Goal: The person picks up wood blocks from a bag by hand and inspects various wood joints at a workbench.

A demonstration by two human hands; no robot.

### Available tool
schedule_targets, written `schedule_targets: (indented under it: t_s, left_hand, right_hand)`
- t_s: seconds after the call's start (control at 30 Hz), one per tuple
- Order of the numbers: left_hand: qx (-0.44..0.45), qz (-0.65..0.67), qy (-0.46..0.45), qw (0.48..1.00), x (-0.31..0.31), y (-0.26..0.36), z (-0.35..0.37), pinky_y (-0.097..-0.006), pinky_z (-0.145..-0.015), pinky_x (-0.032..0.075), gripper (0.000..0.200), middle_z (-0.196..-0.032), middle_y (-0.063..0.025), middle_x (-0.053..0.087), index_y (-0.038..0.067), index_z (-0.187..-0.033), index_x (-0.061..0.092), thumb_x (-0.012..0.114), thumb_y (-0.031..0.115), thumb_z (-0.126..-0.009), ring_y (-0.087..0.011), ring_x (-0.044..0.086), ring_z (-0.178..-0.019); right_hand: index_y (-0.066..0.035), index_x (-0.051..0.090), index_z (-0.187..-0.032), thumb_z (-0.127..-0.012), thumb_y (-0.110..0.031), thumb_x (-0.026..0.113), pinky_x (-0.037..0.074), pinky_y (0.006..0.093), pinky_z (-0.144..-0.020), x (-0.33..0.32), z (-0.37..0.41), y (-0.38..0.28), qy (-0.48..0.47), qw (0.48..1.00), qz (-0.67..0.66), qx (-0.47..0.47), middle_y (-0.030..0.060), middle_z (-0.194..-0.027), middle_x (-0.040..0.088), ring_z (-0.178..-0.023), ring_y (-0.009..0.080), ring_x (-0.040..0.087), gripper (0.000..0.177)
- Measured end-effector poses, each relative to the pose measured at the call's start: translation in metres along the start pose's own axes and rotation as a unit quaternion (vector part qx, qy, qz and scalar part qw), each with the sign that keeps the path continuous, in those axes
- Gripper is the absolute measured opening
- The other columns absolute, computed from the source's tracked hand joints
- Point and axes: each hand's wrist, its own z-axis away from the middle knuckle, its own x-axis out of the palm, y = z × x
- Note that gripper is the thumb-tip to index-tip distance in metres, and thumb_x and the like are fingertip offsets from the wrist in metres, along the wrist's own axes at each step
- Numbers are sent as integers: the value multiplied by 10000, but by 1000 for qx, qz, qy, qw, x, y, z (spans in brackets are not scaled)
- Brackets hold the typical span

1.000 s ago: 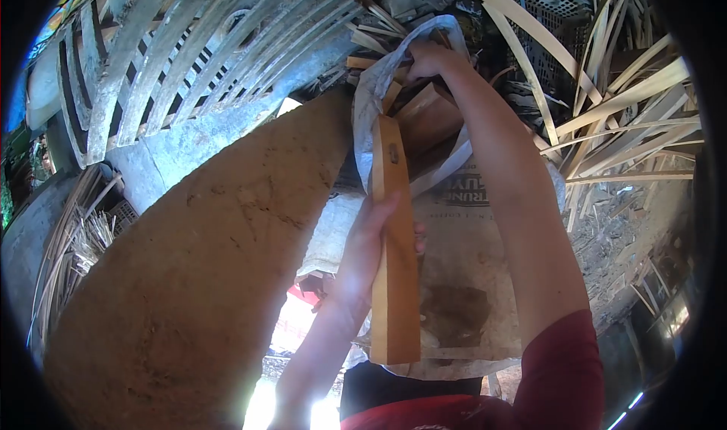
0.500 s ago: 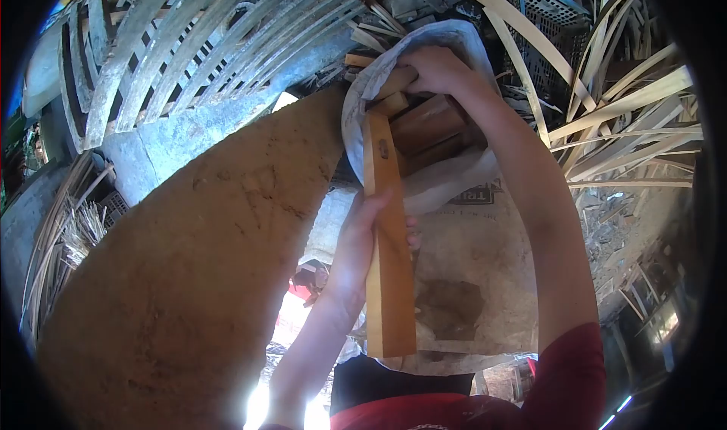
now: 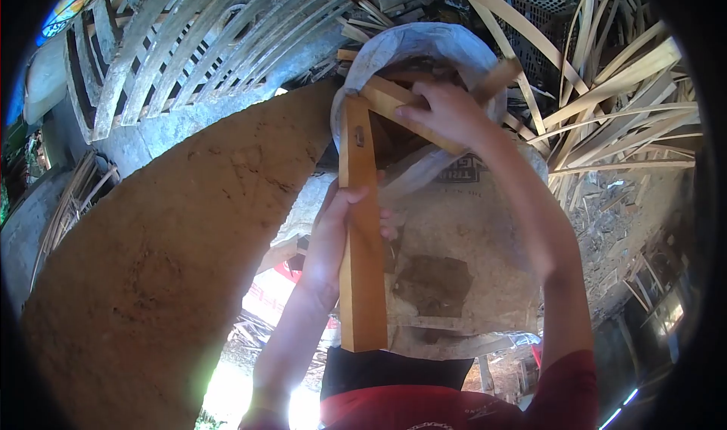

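- The left hand (image 3: 341, 210) is wrapped around a slotted bar (image 3: 363, 278), whose top end is at the left rim of the sack (image 3: 492, 278).
- The right hand (image 3: 448, 118) grips a wooden block (image 3: 388, 102) slanting across the sack's mouth.
- A blurred piece (image 3: 497, 80), seemingly wood, crosses the right rim.

Smooth matt wooden bar (image 3: 363, 233); wrinkled plastic-looking sack (image 3: 485, 241).

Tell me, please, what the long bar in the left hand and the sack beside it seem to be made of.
The long bar in the left hand looks like smooth-cut wood: yellow-brown, straight-edged, with a dark knot-like mark or slot near its top. The sack seems woven plastic or heavy paper, judging by its creased, pliable rim, faded print and stains; I can't tell which.
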Motion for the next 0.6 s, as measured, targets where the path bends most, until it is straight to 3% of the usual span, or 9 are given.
schedule_targets:
  t_s: [0.13, 0.23, 0.33, 0.47, 0.5, 0.6]
  left_hand:
    - [5, -3, -6, 1000, 1, 0, 2, -372, -756, 543, 523, -1405, -79, 561, 100, -1462, 443, 617, 249, -991, -199, 593, -950]
    - [17, -10, -5, 1000, 2, -3, 2, -362, -751, 549, 501, -1385, -73, 563, 105, -1444, 452, 623, 261, -999, -197, 605, -939]
    - [14, 5, 3, 1000, 0, -6, 3, -348, -746, 554, 479, -1368, -75, 568, 102, -1418, 464, 630, 267, -1001, -193, 614, -927]
    - [25, -4, -8, 1000, -6, -9, 2, -336, -756, 563, 448, -1293, -72, 610, 98, -1389, 482, 634, 266, -1003, -176, 640, -924]
    - [24, -5, -10, 1000, -7, -10, 2, -335, -759, 564, 447, -1283, -69, 613, 96, -1385, 485, 637, 269, -1002, -173, 643, -922]
    - [24, -8, -19, 999, -9, -12, 0, -333, -765, 565, 445, -1260, -66, 620, 90, -1373, 494, 645, 279, -1000, -168, 649, -917]
  right_hand:
    - [-32, 630, -1281, -957, -613, 651, 521, 438, -871, 1, 27, 17, -37, 982, -164, 80, 166, -1092, 712, -989, 327, 709, 665]
    - [-40, 597, -1351, -988, -602, 623, 525, 386, -900, -13, 40, 30, -18, 958, -274, 78, 115, -1153, 702, -996, 258, 714, 669]
    - [-24, 600, -1340, -1018, -575, 593, 535, 340, -922, -34, 46, 31, -25, 903, -421, 86, 116, -1193, 697, -1009, 215, 715, 638]
    - [-15, 618, -1309, -1024, -594, 575, 574, 328, -859, -40, 51, 45, -98, 782, -601, 135, 144, -1113, 718, -948, 208, 728, 648]
    - [-18, 632, -1286, -1024, -614, 560, 581, 334, -843, -37, 52, 40, -75, 761, -631, 134, 139, -1032, 730, -906, 218, 732, 655]
    - [-22, 633, -1283, -1058, -604, 492, 584, 307, -764, -35, 60, 29, -21, 745, -633, 212, 110, -937, 715, -833, 196, 725, 640]
